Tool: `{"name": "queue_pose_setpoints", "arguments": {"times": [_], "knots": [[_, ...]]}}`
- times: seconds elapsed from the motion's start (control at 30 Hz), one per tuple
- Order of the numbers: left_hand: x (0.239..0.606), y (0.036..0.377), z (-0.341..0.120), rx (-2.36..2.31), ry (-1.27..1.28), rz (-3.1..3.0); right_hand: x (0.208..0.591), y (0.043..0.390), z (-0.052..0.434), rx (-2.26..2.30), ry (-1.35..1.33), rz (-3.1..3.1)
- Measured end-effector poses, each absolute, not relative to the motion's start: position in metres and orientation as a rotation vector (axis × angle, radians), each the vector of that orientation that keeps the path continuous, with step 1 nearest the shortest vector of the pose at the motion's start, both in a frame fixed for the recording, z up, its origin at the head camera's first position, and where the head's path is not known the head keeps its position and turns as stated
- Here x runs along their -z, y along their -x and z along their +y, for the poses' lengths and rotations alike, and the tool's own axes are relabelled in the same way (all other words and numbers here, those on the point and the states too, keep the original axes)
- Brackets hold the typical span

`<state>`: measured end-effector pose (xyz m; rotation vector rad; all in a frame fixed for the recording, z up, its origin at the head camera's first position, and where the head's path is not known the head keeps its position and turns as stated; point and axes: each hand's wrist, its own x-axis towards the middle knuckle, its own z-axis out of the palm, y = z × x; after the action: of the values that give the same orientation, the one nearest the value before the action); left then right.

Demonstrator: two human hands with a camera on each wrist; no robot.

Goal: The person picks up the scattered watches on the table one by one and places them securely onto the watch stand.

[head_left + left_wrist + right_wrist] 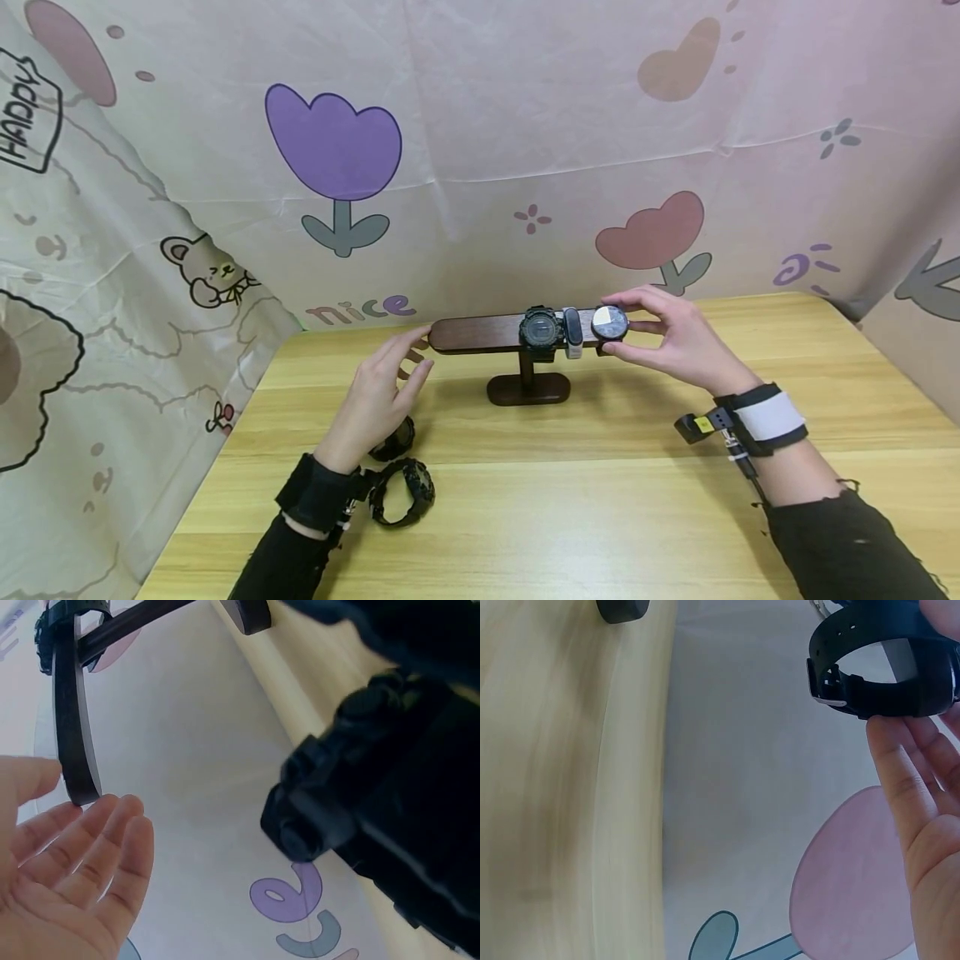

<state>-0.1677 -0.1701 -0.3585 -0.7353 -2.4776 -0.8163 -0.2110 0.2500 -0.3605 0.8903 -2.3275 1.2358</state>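
A dark wooden watch stand point(474, 334) stands on the table, its bar level above an oval foot. My right hand point(671, 333) pinches a round-faced watch point(610, 322) at the bar's right end, thumb below and fingers above. In the right wrist view the black strap point(881, 697) of this watch forms a buckled loop. Beside it on the bar sit a slim smart band point(573, 332) and a chunky dark digital watch point(540, 331). At the bar's left end, the loosely extended fingers of my left hand point(378, 392) touch the tip point(81, 787).
Two more dark watches lie on the wooden table point(570, 517) near my left wrist: a looped one point(416, 492) and another point(395, 440) partly hidden behind the hand. A printed cloth point(480, 125) hangs directly behind the stand, and another covers the left side.
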Motion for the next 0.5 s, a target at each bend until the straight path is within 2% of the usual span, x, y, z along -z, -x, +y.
{"name": "queue_pose_setpoints", "arguments": {"times": [0.5], "knots": [[0.3606,0.1692,-0.1678,0.917,0.707,-2.488,0.3627,0.2144,0.2462,-1.228,-0.919,-2.319]]}}
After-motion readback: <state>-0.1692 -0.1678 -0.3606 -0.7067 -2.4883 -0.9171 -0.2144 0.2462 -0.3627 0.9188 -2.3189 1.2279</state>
